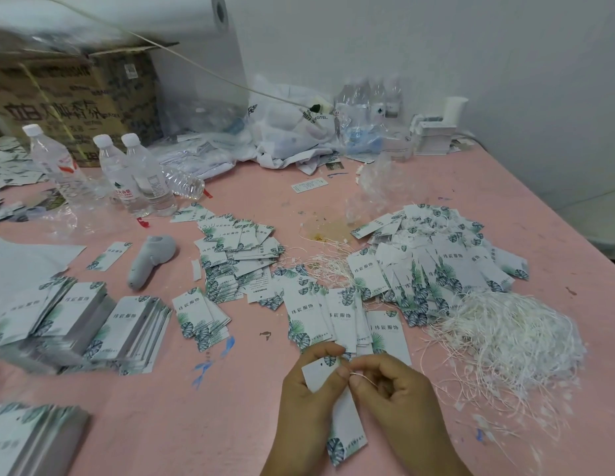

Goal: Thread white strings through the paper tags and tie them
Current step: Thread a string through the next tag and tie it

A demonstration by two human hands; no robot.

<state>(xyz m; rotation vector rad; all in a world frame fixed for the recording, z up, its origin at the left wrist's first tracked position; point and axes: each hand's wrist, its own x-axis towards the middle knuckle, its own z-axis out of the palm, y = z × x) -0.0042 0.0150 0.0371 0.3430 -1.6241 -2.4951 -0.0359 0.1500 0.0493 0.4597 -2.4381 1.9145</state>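
Observation:
My left hand [311, 386] grips a white paper tag [347, 431] with green leaf print near its top corner, just above the pink table's near edge. My right hand [392, 383] pinches a thin white string [362, 375] right beside the tag's top. A tangled heap of white strings [505, 334] lies to the right. A mound of strung tags [440, 255] sits behind it. Loose tags [333, 317] lie just beyond my hands.
Tag stacks [76, 317] stand at the left, another [28, 438] at the near left corner. A grey handheld device [151, 259], water bottles [137, 173], a cardboard box [72, 97] and plastic bags [292, 132] fill the back. More tags [237, 259] lie mid-table.

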